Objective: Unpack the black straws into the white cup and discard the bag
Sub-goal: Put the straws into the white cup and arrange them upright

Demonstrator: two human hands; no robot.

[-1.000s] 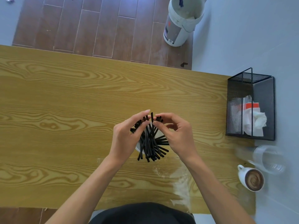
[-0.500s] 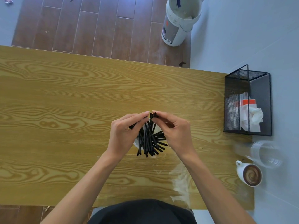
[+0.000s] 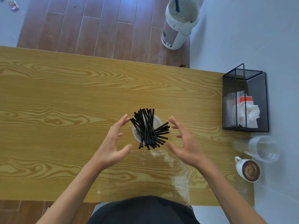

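A bunch of black straws [image 3: 148, 128] stands fanned out in the white cup [image 3: 157, 122] at the middle of the wooden table [image 3: 64, 110]. My left hand [image 3: 113, 143] hovers just left of the cup, fingers spread, and holds nothing. My right hand [image 3: 184, 143] hovers just right of it, fingers spread too, apart from the straws. The clear plastic bag [image 3: 174, 175] lies flat on the table in front of the cup, near the table's front edge.
A black mesh bin [image 3: 246, 101] with crumpled paper and wrappers stands at the right edge. A clear plastic cup [image 3: 262, 149] lies beside a white mug of coffee [image 3: 249, 169] at the front right. A white bucket [image 3: 179, 23] stands on the floor beyond the table.
Both hands pinched the straw tops together above the cup; now they have let go and drawn apart to either side, and the straws have fanned out in the cup.
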